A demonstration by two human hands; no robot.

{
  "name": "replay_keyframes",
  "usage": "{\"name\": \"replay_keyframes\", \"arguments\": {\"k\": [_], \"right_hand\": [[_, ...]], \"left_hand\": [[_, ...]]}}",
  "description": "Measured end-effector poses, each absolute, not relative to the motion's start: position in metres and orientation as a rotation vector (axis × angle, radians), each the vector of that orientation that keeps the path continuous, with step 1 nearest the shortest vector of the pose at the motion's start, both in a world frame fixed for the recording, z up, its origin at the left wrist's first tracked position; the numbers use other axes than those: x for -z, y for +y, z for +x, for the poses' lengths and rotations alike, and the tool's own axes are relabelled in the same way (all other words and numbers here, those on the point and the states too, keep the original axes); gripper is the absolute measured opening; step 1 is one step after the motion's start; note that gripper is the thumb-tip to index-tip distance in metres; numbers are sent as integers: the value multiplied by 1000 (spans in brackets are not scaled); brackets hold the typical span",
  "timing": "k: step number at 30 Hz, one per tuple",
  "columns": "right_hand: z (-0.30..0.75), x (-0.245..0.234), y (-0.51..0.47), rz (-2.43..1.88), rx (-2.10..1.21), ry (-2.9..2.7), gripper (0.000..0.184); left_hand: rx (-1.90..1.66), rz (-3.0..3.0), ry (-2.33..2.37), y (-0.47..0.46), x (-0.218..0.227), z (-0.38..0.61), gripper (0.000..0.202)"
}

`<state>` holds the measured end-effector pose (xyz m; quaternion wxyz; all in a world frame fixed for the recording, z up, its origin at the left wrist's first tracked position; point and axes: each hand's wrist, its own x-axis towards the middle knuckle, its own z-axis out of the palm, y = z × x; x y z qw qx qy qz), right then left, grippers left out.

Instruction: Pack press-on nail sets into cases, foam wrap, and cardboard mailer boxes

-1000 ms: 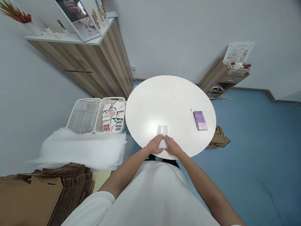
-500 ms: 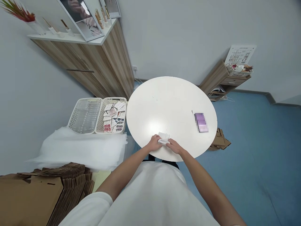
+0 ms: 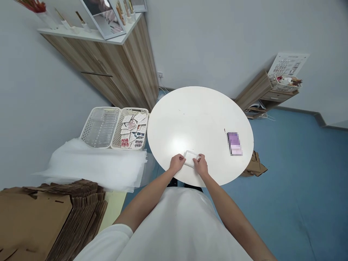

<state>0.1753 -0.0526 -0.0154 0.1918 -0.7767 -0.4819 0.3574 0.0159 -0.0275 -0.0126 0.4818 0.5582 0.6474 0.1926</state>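
A small, flat, white square packet (image 3: 190,158) lies at the near edge of the round white table (image 3: 201,108); it looks like something wrapped in thin white sheet, and its contents are hidden. At its left edge, my left hand (image 3: 177,162) is closed in a pinch on the packet's side. My right hand (image 3: 201,165) grips the right side, thumb on top and fingers curled round the far corner.
A purple pixelated item (image 3: 234,144) lies on the table's right side. To the left are a basket of clear plastic cases (image 3: 99,127), a basket of printed cards with nail sets (image 3: 133,128), stacked white foam sheets (image 3: 95,163) and flattened cardboard boxes (image 3: 35,221).
The white packet has gone from a folded-over shape to a flat square. My hands have shifted to its left and right sides, and the view has tilted slightly.
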Motion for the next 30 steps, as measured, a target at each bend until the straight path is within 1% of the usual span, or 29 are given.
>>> {"name": "replay_keyframes", "arguments": {"k": [6, 9, 12, 14, 16, 19, 22, 26, 30], "right_hand": [[185, 8, -50, -2076, -1071, -1421, 38], [195, 4, -60, -1998, -1166, -1341, 39], [203, 1, -73, -1924, -1388, -1172, 41], [205, -2, -79, -1855, -1573, -1004, 44], [206, -6, -81, -1768, -1723, -838, 50], [205, -11, -77, -1657, -1853, -697, 58], [204, -11, -68, -1626, -1913, -695, 60], [193, -6, -49, -1606, -1909, -826, 59], [165, -2, -23, -1576, -1892, -906, 60]], "left_hand": [[-438, 1229, 1687, -32, 6, 17, 11], [-449, 1192, 1795, -39, 4, 13, 18], [-461, 1117, 1835, -49, 4, 11, 27], [-468, 1071, 1818, -55, 5, 13, 29], [-498, 1039, 1797, -59, 5, 16, 31], [-575, 1027, 1741, -62, 5, 22, 34], [-591, 1071, 1650, -62, 3, 25, 33], [-604, 1109, 1583, -55, 1, 17, 33], [-624, 1100, 1642, -37, 1, -9, 36]]}}
